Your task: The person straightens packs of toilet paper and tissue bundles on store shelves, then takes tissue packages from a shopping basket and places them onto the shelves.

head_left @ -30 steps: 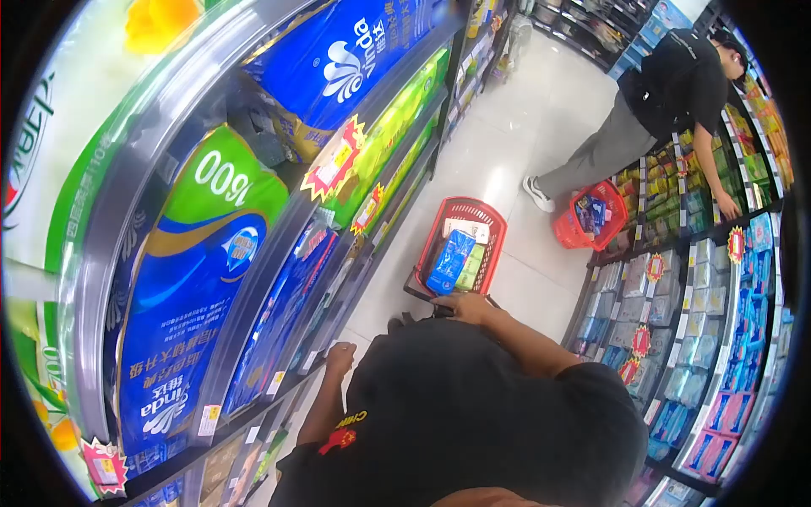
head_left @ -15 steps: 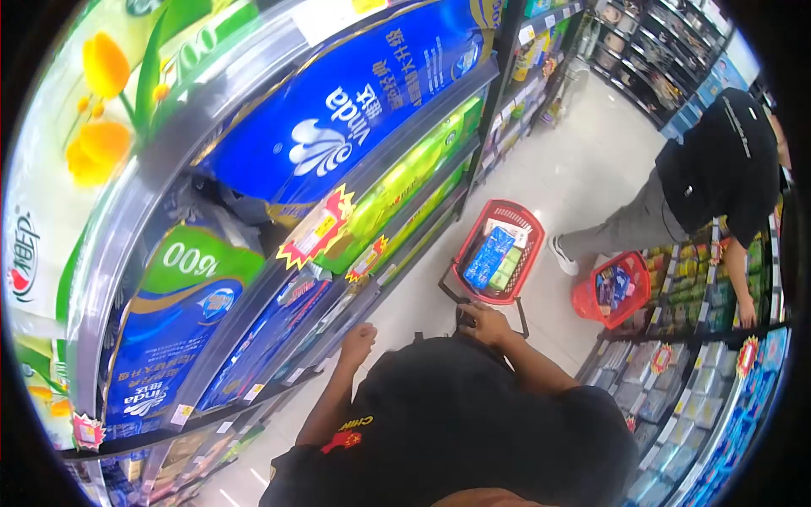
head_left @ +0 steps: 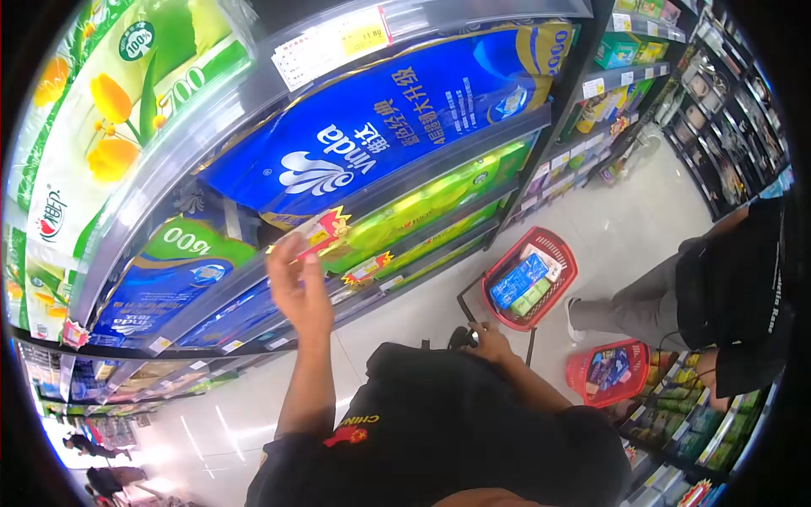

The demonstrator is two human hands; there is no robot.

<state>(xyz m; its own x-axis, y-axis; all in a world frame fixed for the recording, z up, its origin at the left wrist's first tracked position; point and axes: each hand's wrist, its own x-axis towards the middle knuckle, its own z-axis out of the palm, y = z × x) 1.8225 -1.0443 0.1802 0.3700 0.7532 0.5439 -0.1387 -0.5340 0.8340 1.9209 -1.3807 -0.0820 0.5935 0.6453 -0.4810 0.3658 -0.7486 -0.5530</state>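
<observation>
My left hand (head_left: 301, 287) is raised in front of the shelf beside a red-and-yellow price tag (head_left: 325, 234). Its fingers are loosely bent and apart, with nothing in them. Behind and above it lies a large blue Vinda tissue pack (head_left: 363, 127); green packs (head_left: 439, 207) fill the shelf below. My right hand (head_left: 490, 343) is closed at my waist around the black handle (head_left: 461, 338) of a red shopping basket (head_left: 561, 297). Inside the basket are a blue pack (head_left: 519, 282) and a green one (head_left: 532, 299).
A person (head_left: 726, 279) in dark clothes stands at the right, beside a second red basket (head_left: 587, 380) with goods in it. Shelves (head_left: 667, 422) line the right side. The tiled floor (head_left: 642, 211) runs between them. More people (head_left: 106, 477) appear far off at lower left.
My left hand has risen from beside my body to the shelf front, its fingers loosening. My view has shifted, and the other person now appears lower and farther right.
</observation>
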